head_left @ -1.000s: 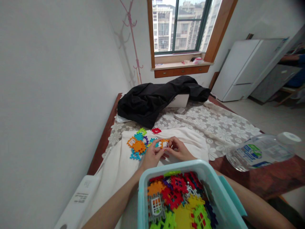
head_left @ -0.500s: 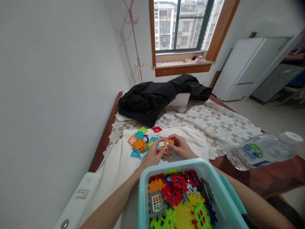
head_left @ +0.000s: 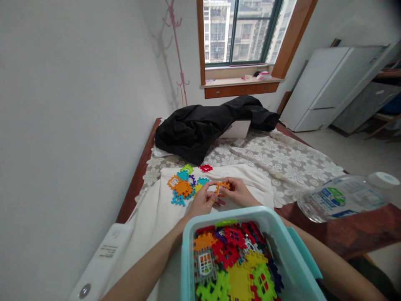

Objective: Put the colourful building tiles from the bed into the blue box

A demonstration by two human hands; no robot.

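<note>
Teal bin [head_left: 188, 251] of colourful tiles [head_left: 233, 267], hands [head_left: 205, 200] holding one

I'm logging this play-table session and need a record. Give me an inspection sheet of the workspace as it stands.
Surface: table covered by a floral cloth and a cream cloth.
Job's things: orange tile held by both hands; joined tiles lying on the cream cloth; teal bin full of tiles.
Clutter: black jacket, water bottle on its side, white device.
Grippers: left hand and right hand pinch the orange tile.
Cables: nothing seen.
Surroundings: window, pink coat stand, white panel.
</note>
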